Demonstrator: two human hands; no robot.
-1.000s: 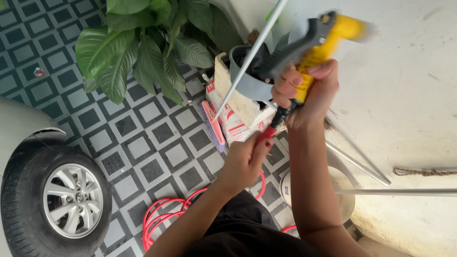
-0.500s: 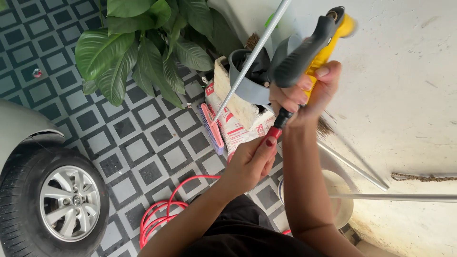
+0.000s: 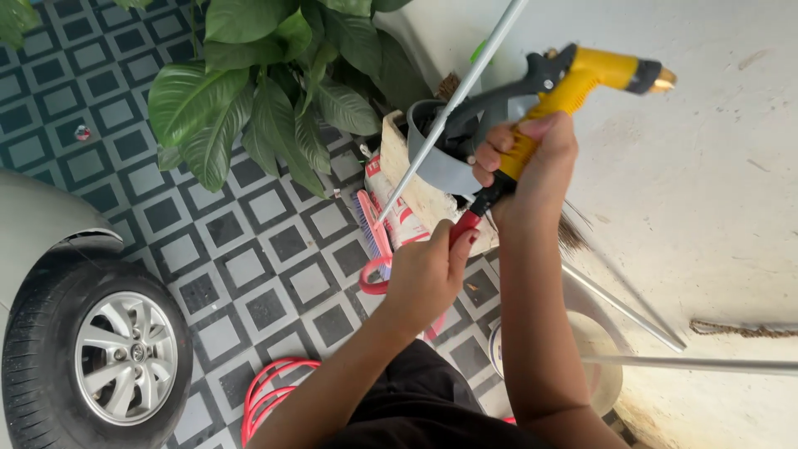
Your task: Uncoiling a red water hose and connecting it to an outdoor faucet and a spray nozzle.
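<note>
My right hand (image 3: 532, 162) grips the handle of a yellow and grey hose spray gun (image 3: 573, 76), whose brass nozzle points right toward the white wall. Just below it, my left hand (image 3: 426, 274) is closed on the red hose (image 3: 461, 224) where it joins the gun's black connector. The rest of the red hose loops under my left hand and lies coiled on the tiled floor (image 3: 270, 391).
A leafy green plant (image 3: 258, 91) stands at top. A grey bucket (image 3: 436, 158) sits on a block, with a metal pole (image 3: 453, 100) leaning over it. A pink brush (image 3: 371, 224), a car wheel (image 3: 100, 357), a round basin (image 3: 594, 341) and metal rods (image 3: 690, 363) lie around.
The spray gun has swung from tilted upward to pointing right. My left hand has slid up along the red hose toward the connector, drawing a loop of hose up off the floor.
</note>
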